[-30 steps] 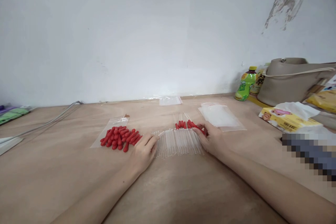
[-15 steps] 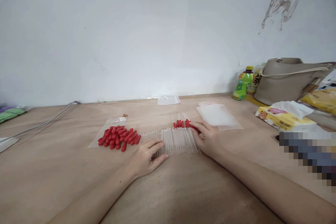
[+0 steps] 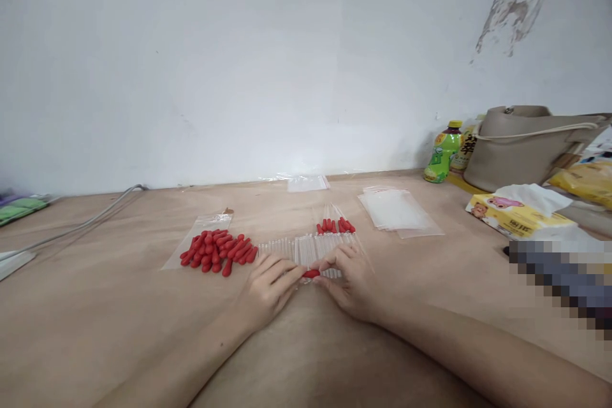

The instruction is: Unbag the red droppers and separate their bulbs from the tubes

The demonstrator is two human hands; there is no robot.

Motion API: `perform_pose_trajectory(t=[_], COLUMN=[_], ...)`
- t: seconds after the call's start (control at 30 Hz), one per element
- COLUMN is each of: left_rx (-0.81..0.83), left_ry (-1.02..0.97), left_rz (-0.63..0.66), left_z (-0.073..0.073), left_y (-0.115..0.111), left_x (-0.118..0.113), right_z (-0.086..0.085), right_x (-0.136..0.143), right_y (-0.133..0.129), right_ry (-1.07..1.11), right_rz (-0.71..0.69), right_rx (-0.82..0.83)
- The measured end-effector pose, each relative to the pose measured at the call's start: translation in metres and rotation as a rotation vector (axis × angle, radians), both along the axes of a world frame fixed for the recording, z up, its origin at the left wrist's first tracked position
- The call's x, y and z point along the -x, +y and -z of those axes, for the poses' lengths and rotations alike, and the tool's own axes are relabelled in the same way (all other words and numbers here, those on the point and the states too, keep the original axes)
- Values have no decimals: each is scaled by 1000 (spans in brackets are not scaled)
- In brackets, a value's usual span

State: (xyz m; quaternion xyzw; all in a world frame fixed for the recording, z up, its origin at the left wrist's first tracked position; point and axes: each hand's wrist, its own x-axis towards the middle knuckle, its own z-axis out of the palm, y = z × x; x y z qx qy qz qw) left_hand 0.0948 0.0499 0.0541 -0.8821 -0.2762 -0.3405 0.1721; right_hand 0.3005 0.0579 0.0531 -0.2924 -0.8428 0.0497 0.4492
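Note:
Over the near ends of a row of clear glass dropper tubes (image 3: 306, 247), one red rubber bulb (image 3: 311, 273) lies sideways between my two hands. My right hand (image 3: 351, 277) pinches its right end between thumb and forefinger. The closed fingertips of my left hand (image 3: 272, 287) grip its left end; whether a tube is in them too is hidden. Left of the tubes is a pile of red rubber bulbs (image 3: 215, 248) on a clear plastic bag (image 3: 187, 245). Just beyond the row, several droppers with red bulbs (image 3: 335, 225) lie with their clear tubes pointing away.
Clear zip bags (image 3: 396, 209) are stacked at the right, with another bag (image 3: 307, 183) by the wall. Further right stand a green bottle (image 3: 442, 153), a beige handbag (image 3: 516, 146) and a yellow tissue box (image 3: 519, 213). A grey cable (image 3: 90, 222) runs along the left.
My right hand has left the finished droppers and come nearer and leftward to my left hand. A red bulb now shows between their fingertips. My left hand's fingers have closed together.

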Motion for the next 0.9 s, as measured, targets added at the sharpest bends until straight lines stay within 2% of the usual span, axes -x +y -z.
perform_pose_trajectory(t=[0.1,0.17,0.27,0.3,0.33,0.4,0.5,0.6,0.73,0.9], left_rx=[-102,-123,46,168,303,441,590,669,765,597], left_ry=[41,31,-205,-278,-291,-291,-212,-156,-109,-133], left_rz=[-54,-199,-641,-775,-866,-956,-985,-980,-976,-997], left_z=[-13,-32,-66,-74,-80,-85,-80,-77,-87,-103], left_y=[4,11,24,27,30,34,35,33,29,21], left_x=[15,34,70,81,90,99,96,87,86,88], right_z=[2,2,3,4,5,7,10,9,7,5], right_x=[-3,-7,-12,-12,-13,-13,-12,-13,-14,-13], right_y=[2,6,13,15,16,18,19,18,17,17], right_ry=[-11,4,36,45,49,41,23,17,2,-6], right_rz=[20,53,123,145,160,169,180,201,222,237], right_rx=[-7,-30,-51,-52,-53,-51,-52,-60,-64,-76])
